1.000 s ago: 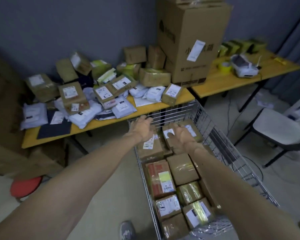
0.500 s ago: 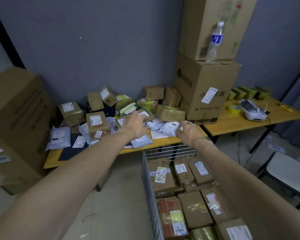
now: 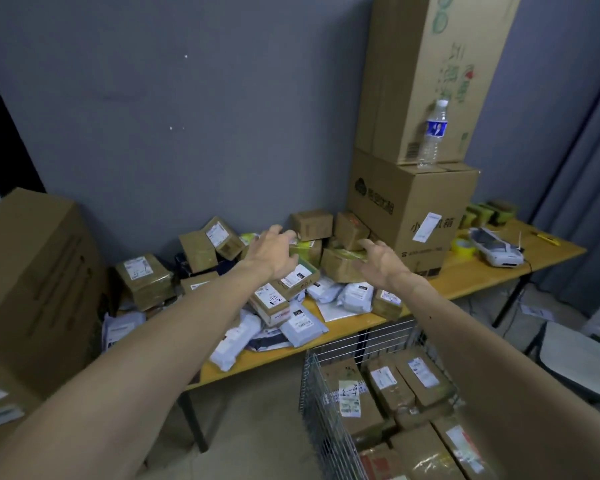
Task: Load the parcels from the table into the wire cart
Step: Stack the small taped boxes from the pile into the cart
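**Left hand** (image 3: 274, 252): fingers spread and slightly bent, holding nothing. It hovers over the back of the parcel pile, fingertips just above a yellow-green taped box (image 3: 309, 249).

**Right hand** (image 3: 383, 263): fingers spread, empty, with the fingertips at the near corner of a brown taped box (image 3: 340, 270). Whether they touch it cannot be told.

**Change:** a second ago both hands were low over the far end of the wire cart (image 3: 312, 386). Half a second ago they were at the table's front edge. Now both are extended over the pile, with the brown taped box between them. Judged: one drop-off is finished and a two-handed pick is starting, probably of that box.

**Parcels on table** (image 3: 359, 323): many cartons and grey poly mailers (image 3: 355, 296) lie below and in front of the fingers, still unloaded.

**Parcels in cart** (image 3: 349, 393): labelled brown boxes, packed close, beneath the right forearm.

**Also present:** large stacked carton (image 3: 413, 216) beyond the right fingertips, a water bottle (image 3: 432, 133) on it, and a tape roll (image 3: 461, 245) further right.
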